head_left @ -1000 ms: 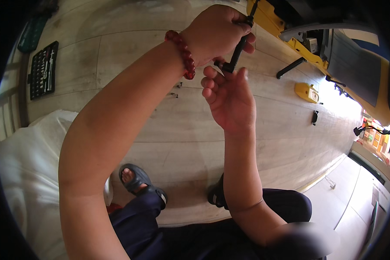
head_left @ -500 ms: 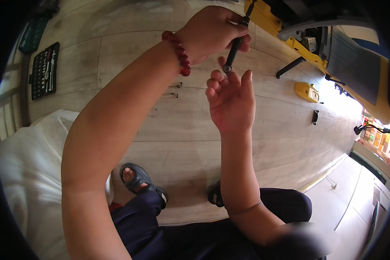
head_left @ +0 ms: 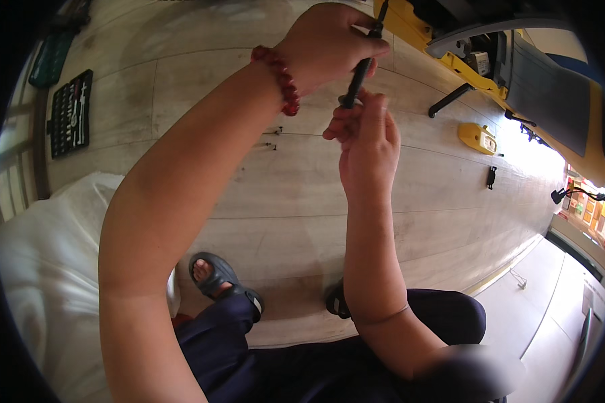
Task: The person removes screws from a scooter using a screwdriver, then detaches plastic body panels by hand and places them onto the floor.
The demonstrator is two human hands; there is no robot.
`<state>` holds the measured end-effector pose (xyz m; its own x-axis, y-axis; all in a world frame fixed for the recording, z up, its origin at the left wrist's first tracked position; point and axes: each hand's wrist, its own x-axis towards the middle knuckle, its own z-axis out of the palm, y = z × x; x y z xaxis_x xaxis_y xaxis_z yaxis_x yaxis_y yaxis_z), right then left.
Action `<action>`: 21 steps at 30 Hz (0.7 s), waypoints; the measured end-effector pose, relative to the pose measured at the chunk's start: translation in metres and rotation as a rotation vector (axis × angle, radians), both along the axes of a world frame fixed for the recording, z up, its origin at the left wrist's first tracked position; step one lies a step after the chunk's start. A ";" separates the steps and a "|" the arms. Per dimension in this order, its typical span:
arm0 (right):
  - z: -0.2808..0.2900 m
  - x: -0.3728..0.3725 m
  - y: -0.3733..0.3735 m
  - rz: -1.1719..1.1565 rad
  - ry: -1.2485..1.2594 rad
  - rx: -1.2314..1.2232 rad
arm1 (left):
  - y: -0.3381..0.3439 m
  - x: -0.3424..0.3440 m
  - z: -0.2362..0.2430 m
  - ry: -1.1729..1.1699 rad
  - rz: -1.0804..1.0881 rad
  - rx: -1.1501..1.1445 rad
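Note:
My left hand (head_left: 333, 43), below a red bead bracelet (head_left: 280, 77), is closed round a black screwdriver (head_left: 359, 79) at its upper part. The thin shaft points up and away beside the yellow edge of a machine (head_left: 410, 30); whether its tip touches the machine is cut off by the top of the view. My right hand (head_left: 368, 131) is at the lower end of the handle, its thumb and forefinger pinched together against it and the other fingers curled. Between the left forearm and right hand, several small screws (head_left: 273, 144) lie on the wooden floor (head_left: 282, 191).
An open black socket set case (head_left: 69, 114) and a green case (head_left: 49, 59) are at the far left. A yellow plastic piece (head_left: 477, 138) and a small black part (head_left: 492, 178) lie on the right. White cloth (head_left: 54, 248) covers something at left; a white cabinet (head_left: 528, 302) stands at right.
My right hand has gone from spread, palm-up fingers to a pinch at the lower end of the screwdriver handle. My left hand keeps its hold, shifted slightly.

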<state>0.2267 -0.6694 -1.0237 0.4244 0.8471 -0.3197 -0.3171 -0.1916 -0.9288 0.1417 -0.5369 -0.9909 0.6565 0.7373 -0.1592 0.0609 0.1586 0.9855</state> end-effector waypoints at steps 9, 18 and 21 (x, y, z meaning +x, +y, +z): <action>-0.021 0.016 -0.003 0.230 1.215 0.172 | 0.001 0.006 -0.021 -0.277 0.078 -0.464; 0.007 0.005 0.005 -0.097 0.027 0.045 | -0.007 0.016 0.002 -0.021 0.033 -0.083; 0.007 0.008 0.003 0.034 0.122 0.128 | -0.002 0.015 -0.008 -0.063 0.090 -0.190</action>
<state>0.2347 -0.6660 -1.0167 0.3598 0.8973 -0.2559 -0.4243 -0.0869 -0.9013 0.1567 -0.5386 -0.9984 0.6027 0.7538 -0.2618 -0.0225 0.3440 0.9387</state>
